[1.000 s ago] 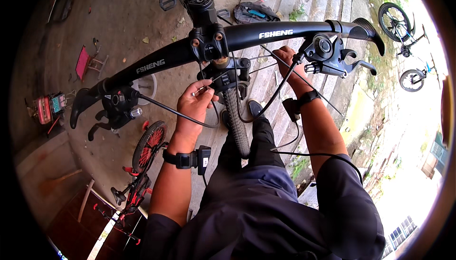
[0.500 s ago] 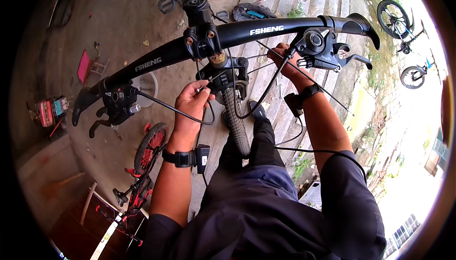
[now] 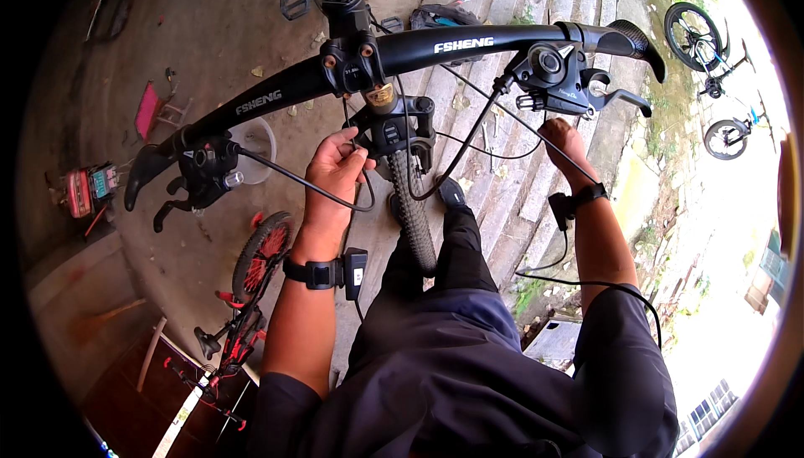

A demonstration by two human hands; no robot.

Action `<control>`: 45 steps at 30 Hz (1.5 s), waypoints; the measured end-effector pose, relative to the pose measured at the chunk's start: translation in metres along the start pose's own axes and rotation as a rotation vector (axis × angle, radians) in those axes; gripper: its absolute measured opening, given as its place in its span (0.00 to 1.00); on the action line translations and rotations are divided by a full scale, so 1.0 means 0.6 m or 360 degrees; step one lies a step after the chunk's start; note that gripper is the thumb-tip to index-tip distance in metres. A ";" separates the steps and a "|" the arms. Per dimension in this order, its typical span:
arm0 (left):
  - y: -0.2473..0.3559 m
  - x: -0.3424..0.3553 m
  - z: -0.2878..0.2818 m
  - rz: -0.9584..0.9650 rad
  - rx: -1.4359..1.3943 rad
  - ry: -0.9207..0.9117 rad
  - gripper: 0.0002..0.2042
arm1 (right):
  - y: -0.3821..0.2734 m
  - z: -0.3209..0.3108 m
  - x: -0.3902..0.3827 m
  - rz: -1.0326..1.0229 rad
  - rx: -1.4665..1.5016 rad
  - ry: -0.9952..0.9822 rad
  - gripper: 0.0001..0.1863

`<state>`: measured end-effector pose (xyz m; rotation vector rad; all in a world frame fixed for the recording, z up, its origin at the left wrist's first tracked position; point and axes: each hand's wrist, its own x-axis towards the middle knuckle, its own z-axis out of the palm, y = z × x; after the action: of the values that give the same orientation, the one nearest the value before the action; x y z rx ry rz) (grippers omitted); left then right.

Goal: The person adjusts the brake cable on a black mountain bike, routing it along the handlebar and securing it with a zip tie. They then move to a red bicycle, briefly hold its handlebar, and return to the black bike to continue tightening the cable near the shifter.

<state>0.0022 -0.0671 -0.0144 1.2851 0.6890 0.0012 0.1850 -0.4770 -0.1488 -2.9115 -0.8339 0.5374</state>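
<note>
A black bicycle handlebar [image 3: 276, 96] spans the view, clamped in a black stem [image 3: 350, 64]. My left hand [image 3: 335, 169] is closed in a pinch on a thin black cable [image 3: 369, 180] beside the fork crown [image 3: 389, 136]. My right hand [image 3: 565, 141] is closed below the right brake and shift lever [image 3: 557, 73], at the end of a curved thin cable [image 3: 502, 156] coming from the fork area. Its fingertips are partly hidden. Another cable [image 3: 486, 127] loops from the right lever toward the fork. The left brake lever [image 3: 205, 177] hangs with its own cable. Below is the front tyre [image 3: 412, 215].
Concrete slabs [image 3: 502, 232] lie under the wheel. A red and black bicycle [image 3: 243, 324] stands at the lower left, near a pink stool [image 3: 146, 110] and a red toolbox [image 3: 79, 194]. A white bucket [image 3: 254, 144] sits behind the left lever. Another bicycle [image 3: 712, 81] is at the far right.
My right hand has moved right, away from the fork, and a thin cable now curves out between them. My left hand stays in nearly the same place. The handlebar has shifted slightly.
</note>
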 end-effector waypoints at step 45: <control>0.146 -0.222 -0.021 0.0283 0.0100 -0.0305 0.12 | -0.419 -0.372 -0.116 -0.0907 0.0125 0.0458 0.06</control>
<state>-0.0781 -0.0780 0.1233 1.3833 0.4120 0.0015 0.0814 -0.2923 0.1218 -2.4211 -1.4628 0.0954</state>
